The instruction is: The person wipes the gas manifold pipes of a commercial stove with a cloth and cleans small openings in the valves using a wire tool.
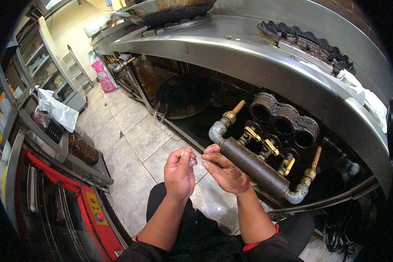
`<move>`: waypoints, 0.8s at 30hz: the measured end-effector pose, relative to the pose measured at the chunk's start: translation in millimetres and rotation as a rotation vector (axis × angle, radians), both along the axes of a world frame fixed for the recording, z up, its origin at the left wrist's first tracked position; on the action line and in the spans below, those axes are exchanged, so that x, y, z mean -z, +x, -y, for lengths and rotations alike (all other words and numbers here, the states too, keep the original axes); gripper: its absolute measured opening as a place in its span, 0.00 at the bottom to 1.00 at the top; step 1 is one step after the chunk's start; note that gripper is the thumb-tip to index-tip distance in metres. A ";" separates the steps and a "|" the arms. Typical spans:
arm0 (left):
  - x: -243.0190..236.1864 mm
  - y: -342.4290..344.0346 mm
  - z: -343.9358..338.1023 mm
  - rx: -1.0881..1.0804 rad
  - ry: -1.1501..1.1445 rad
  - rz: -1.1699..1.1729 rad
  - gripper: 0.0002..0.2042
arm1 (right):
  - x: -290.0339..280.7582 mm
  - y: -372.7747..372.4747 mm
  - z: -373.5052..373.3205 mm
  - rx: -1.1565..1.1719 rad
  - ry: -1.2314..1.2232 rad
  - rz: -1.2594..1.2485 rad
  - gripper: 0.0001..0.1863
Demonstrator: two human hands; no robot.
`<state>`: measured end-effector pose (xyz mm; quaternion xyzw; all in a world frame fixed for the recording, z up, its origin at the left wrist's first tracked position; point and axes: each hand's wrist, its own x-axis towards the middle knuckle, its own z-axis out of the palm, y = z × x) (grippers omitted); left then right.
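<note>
My left hand [180, 172] is closed, its thumb and fingers pinching a small silvery-white piece [192, 163] too small to name. Just to its right, my right hand [228, 173] has thumb and forefinger drawn together close to that piece. Whatever lies between those right fingertips is too small to make out. Beyond my right hand runs a dark, thick gas manifold pipe [255, 169] with grey elbows at both ends. Several brass valves with yellow handles [271, 147] stand along it. Behind them sits a cluster of three sooty round burner tubes [284, 122].
Above the pipework, a steel stove top [244, 39] carries a large wok [170, 12] and a blackened burner ring [308, 41]. At the left are a red-framed oven [83, 205] and a shelf with a white bag [59, 109]. A pink bag [104, 75] stands on the tiled floor [131, 144].
</note>
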<state>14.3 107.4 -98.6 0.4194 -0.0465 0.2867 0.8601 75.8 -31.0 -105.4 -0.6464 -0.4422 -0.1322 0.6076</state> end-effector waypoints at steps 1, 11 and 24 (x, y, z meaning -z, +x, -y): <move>-1.0 0.0 -4.0 -0.007 0.033 -0.002 0.05 | 2.6 3.6 6.4 -0.056 0.012 -0.034 0.12; -5.3 -3.9 -16.0 0.093 0.551 -0.031 0.02 | 12.1 29.3 61.7 -0.422 -0.043 -0.664 0.15; -16.7 -10.1 -6.8 0.010 0.860 0.019 0.02 | -7.8 11.0 45.5 -0.229 -0.403 -0.296 0.08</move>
